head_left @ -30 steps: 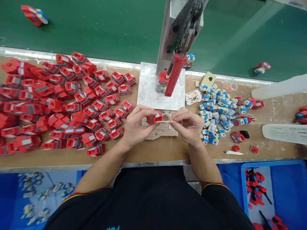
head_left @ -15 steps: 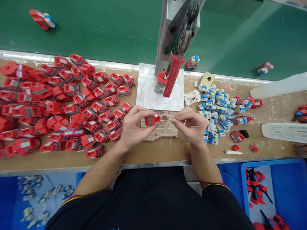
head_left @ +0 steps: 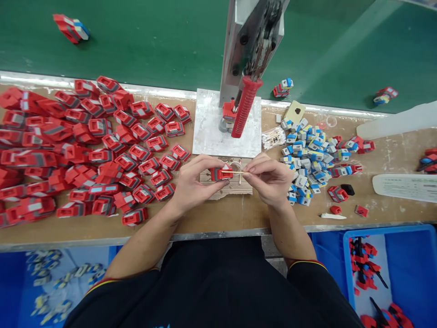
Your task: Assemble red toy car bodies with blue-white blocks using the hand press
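My left hand (head_left: 194,180) is closed around a small red toy part (head_left: 221,173), held just above a scrap of cardboard (head_left: 227,189) at the bench's middle. My right hand (head_left: 269,177) pinches a thin stick (head_left: 238,172) whose tip touches the red part. A small clear ring lies on the cardboard behind the stick. Directly beyond the hands stands a hand press with a red-gripped lever (head_left: 245,109) on a pale base plate (head_left: 208,130), with another red part under its ram.
A large heap of red parts (head_left: 85,146) covers the bench's left. Blue-and-grey small parts (head_left: 307,152) and a bundle of sticks (head_left: 273,139) lie right. A green conveyor belt (head_left: 136,41) carries a few assembled pieces. Blue bins (head_left: 389,273) sit below the bench edge.
The red part in my left hand has turned slightly and moved closer to my right hand; the stick's tip now meets it. The belt pieces drifted right.
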Available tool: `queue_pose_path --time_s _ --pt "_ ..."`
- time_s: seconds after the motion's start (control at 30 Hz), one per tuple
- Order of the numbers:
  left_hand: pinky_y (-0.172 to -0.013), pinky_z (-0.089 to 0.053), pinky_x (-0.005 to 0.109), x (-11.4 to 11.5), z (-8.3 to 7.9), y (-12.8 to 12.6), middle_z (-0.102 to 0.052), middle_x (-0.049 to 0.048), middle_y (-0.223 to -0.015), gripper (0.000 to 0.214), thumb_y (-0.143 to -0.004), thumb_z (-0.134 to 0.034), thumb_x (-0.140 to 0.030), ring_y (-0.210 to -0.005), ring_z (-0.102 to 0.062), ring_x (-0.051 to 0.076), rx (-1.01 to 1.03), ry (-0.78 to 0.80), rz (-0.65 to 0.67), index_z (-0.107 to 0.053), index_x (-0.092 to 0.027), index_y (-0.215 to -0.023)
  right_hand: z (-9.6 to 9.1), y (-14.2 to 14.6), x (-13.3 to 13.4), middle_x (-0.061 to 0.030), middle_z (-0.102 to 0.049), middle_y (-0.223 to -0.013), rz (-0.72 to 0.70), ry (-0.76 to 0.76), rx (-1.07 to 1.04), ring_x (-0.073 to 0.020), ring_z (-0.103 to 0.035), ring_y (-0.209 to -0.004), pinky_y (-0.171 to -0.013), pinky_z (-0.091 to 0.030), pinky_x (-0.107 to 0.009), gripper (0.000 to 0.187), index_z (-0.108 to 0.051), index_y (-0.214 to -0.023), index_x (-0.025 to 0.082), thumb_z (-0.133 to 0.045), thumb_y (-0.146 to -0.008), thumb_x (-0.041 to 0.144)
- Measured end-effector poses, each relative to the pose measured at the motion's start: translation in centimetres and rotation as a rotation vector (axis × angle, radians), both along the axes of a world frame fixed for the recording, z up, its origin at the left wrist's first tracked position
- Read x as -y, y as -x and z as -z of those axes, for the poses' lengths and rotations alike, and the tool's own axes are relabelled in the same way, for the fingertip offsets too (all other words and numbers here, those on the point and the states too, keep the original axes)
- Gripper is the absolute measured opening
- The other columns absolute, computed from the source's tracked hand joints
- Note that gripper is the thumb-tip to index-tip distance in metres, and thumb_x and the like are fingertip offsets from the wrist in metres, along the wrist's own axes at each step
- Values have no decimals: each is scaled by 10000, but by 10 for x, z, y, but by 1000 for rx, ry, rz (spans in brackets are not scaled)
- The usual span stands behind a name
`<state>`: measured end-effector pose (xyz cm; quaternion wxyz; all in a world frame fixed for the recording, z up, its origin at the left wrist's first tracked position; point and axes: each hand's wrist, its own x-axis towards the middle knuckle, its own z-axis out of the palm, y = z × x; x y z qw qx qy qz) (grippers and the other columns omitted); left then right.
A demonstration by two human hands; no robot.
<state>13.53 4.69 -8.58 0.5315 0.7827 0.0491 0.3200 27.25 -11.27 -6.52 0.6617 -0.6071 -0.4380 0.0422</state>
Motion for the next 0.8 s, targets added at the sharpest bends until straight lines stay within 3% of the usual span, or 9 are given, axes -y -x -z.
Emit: queue_pose_path --time_s 0.43,0.8 --pt "-832 -645 352 0 1 0 -822 59 -969 256 -877 -909 -409 -903 -783 210 -28 22 -20 -796 -235 -1027 0 -1 2 -15 -781 -709 -71 42 6 -182 -710 -619 -576 -561 -343 172 -728 -787 267 -835 -913 313" --pt "-807 -626 326 -1 0 1 -822 46 -967 251 -871 -919 -352 -889 -777 197 -12 0 17 -797 -240 -1060 -2 -1 1 -16 -778 -701 -55 34 -12 -187 -715 -630 -569 -560 -340 187 -729 -784 267 -837 -918 338"
